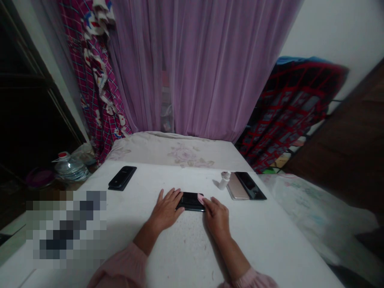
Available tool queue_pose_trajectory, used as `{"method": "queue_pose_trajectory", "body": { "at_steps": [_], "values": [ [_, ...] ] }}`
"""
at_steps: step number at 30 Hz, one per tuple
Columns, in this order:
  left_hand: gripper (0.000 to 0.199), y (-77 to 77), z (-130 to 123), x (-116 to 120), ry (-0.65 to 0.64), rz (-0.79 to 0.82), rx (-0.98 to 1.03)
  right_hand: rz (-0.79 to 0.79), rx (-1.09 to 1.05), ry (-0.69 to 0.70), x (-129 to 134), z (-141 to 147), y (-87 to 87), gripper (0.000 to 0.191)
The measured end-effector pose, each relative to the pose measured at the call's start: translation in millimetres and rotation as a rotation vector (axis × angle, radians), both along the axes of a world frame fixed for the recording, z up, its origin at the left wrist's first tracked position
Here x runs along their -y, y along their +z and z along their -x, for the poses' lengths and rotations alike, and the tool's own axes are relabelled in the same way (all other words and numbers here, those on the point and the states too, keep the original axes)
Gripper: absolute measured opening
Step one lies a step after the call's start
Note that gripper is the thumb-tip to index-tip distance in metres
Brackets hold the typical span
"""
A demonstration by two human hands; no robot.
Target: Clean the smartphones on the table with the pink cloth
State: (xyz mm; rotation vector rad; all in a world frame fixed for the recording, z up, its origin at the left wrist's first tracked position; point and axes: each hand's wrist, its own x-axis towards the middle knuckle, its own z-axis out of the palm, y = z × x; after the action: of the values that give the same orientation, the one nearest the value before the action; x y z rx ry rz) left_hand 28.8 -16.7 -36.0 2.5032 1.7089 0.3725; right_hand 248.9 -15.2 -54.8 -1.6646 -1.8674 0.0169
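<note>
A black phone lies flat on the white-covered table, between my two hands. My left hand rests on its left end, fingers spread over the edge and the thumb along the near side. Pinched in my right hand is a small pink cloth, which touches the phone's right end. Beyond my right hand a small white bottle stands upright, beside a rose-gold phone and a black case-like item.
At the table's back left lies a dark phone on a dark flat item. A pixelated area covers the left front of the table. A water jug stands beyond the left edge. Purple curtains hang behind.
</note>
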Motion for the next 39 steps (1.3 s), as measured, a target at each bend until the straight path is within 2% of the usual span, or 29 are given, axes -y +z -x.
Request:
{"method": "queue_pose_trajectory", "body": {
  "at_steps": [3, 11, 15, 19, 22, 29, 34, 39],
  "values": [
    [0.052, -0.8, 0.5, -1.1, -0.001, 0.014, -0.003, 0.019, 0.028, -0.033, 2.2, 3.0, 1.2, 0.030],
    [0.052, -2.3, 0.9, -1.7, -0.010, 0.002, -0.008, 0.012, 0.025, -0.089, -23.7, 14.9, 7.0, 0.029],
    [0.051, -1.2, -0.1, -0.8, 0.005, 0.001, -0.005, -0.005, 0.030, -0.089, -11.8, 9.9, 2.7, 0.028],
    [0.051, -3.6, -0.1, -1.4, 0.005, -0.005, 0.004, 0.023, 0.051, -0.020, 7.6, 0.1, -4.4, 0.030],
    [0.051, -6.3, 0.7, -2.5, -0.001, -0.023, 0.010, 0.019, 0.040, -0.014, 10.6, 0.5, -4.3, 0.032],
    [0.052, -2.3, 0.9, -1.6, -0.012, 0.011, 0.006, -0.008, -0.045, -0.069, -16.2, 14.7, 6.9, 0.030],
    [0.054, -3.8, 2.3, -1.2, -0.010, -0.015, 0.021, 0.015, -0.099, -0.026, -24.0, 10.1, 3.9, 0.031],
    [0.055, -7.1, 5.3, -2.4, -0.026, -0.022, 0.037, 0.033, -0.074, 0.079, -27.7, 4.7, 0.1, 0.029]
  ]
}}
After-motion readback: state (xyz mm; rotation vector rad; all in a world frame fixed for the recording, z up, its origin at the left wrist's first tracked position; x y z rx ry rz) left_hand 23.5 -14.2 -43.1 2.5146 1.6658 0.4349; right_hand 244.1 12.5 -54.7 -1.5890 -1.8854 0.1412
